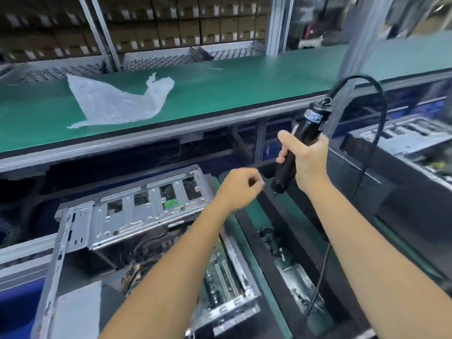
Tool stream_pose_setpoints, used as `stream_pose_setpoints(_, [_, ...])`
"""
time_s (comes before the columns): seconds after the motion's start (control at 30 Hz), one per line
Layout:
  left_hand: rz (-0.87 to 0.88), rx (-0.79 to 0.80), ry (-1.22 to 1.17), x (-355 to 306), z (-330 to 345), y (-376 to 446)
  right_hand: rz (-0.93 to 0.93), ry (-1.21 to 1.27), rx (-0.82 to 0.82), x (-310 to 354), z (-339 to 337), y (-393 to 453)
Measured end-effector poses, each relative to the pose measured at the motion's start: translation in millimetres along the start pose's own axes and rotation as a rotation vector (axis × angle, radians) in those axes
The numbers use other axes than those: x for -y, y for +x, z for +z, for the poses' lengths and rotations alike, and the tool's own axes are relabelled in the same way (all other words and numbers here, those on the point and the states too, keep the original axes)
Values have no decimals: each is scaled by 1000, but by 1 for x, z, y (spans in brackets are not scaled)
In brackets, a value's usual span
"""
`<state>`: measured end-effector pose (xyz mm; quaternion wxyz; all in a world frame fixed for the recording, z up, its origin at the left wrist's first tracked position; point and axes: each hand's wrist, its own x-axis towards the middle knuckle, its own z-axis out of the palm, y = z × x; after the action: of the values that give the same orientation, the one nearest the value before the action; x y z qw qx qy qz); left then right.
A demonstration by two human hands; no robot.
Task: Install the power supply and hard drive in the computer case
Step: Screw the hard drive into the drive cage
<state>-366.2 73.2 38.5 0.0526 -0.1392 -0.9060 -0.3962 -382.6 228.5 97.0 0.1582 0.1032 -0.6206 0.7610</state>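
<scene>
Head view | right hand (309, 160) grips electric screwdriver (297, 148), fingers curled round it | left hand (241, 189) fingers curled, pinching something unclear, above open computer case (137, 216)

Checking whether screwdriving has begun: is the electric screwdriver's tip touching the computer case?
Apart. The head view shows the electric screwdriver gripped in the right hand, its tip hanging over the green mat, clear of the computer case.

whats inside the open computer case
Inside the computer case: a green motherboard with slots and bundled cables. The left forearm covers part of the interior.
</scene>
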Motion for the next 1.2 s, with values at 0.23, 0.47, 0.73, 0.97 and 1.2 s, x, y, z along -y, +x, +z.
stream_pose_setpoints(0.23, [-185,347,255,-38,112,25,137,-27,-63,-44,-110,-26])
stream_pose_setpoints(0.47, [-432,506,471,-24,200,5,297,-85,64,-104,-153,-55])
stream_pose_setpoints(0.73, [-322,727,841,2,250,-42,427,-100,151,-133,-164,-74])
stream_pose_setpoints(0.97, [-230,806,1006,4,276,-39,481,-115,145,-140,-171,-73])
stream_pose_setpoints(1.2, [-320,797,991,1,291,-42,490,-112,162,-143,-172,-70])
